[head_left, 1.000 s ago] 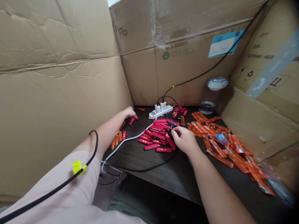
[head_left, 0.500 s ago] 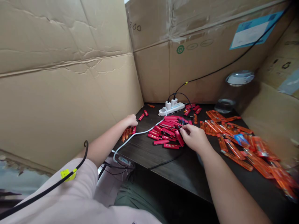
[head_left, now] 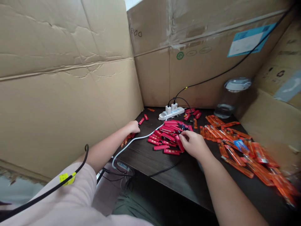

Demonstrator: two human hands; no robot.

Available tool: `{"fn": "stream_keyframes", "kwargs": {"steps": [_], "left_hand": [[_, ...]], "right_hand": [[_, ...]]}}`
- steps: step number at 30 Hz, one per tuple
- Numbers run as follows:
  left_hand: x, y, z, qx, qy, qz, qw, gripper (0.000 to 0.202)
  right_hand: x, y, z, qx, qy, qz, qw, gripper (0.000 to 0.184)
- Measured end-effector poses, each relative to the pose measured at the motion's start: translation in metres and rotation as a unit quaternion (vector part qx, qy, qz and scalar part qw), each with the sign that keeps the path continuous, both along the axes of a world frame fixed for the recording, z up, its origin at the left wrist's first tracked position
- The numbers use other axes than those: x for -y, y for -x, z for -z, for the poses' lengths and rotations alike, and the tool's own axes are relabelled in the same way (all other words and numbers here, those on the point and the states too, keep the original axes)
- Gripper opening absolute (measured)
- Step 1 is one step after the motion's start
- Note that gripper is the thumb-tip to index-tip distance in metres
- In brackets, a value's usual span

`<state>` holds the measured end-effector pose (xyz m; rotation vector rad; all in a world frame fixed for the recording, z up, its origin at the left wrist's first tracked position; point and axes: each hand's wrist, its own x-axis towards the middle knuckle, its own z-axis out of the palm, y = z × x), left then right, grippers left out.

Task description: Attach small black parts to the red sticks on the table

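A pile of small flat red lighter-like pieces (head_left: 162, 138), some with dark or metal ends, lies on the dark table in front of me. My right hand (head_left: 191, 142) is at the pile's right side, thumb and forefinger closed on one tilted red lighter-like piece (head_left: 179, 143). To the left, my left hand (head_left: 133, 126) is beside the cardboard wall with its fingers curled; what they hold is hidden. Two loose red pieces (head_left: 141, 121) lie just beyond it. Under and below that hand show several orange and red pieces (head_left: 127, 139), partly covered.
A white power strip (head_left: 171, 113) with two plugs stands behind the pile; its white cord (head_left: 141, 137) crosses the table. Many orange see-through pieces (head_left: 235, 147) spread over the right side. A clear jar (head_left: 227, 100) stands behind them. Cardboard walls (head_left: 152, 75) enclose the table.
The view has shifted slightly, so the table sits lower in the picture. My left hand is a little nearer the two loose red pieces. My right hand keeps its pinch at the pile.
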<state>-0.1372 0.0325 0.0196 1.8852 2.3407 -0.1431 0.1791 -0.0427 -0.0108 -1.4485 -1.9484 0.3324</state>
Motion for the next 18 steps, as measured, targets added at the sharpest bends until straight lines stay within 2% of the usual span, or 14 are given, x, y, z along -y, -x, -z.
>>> {"fn": "stream_keyframes", "kwargs": {"steps": [4, 7, 12, 18], "left_hand": [[-0.027, 0.007, -0.012, 0.029, -0.057, 0.006, 0.998, 0.024], [-0.053, 0.008, -0.015, 0.055, -0.073, 0.001, 0.996, 0.022], [-0.083, 0.007, -0.007, 0.079, -0.085, -0.010, 0.993, 0.031], [-0.094, 0.007, 0.000, 0.080, -0.057, -0.013, 0.995, 0.048]], "right_hand": [[0.000, 0.000, -0.001, 0.008, 0.008, -0.012, 1.000, 0.022], [0.000, 0.000, 0.000, 0.009, 0.016, -0.009, 1.000, 0.022], [0.000, -0.001, 0.002, 0.013, 0.016, -0.011, 1.000, 0.022], [0.000, 0.000, 0.002, 0.016, 0.016, -0.024, 0.999, 0.023]]}}
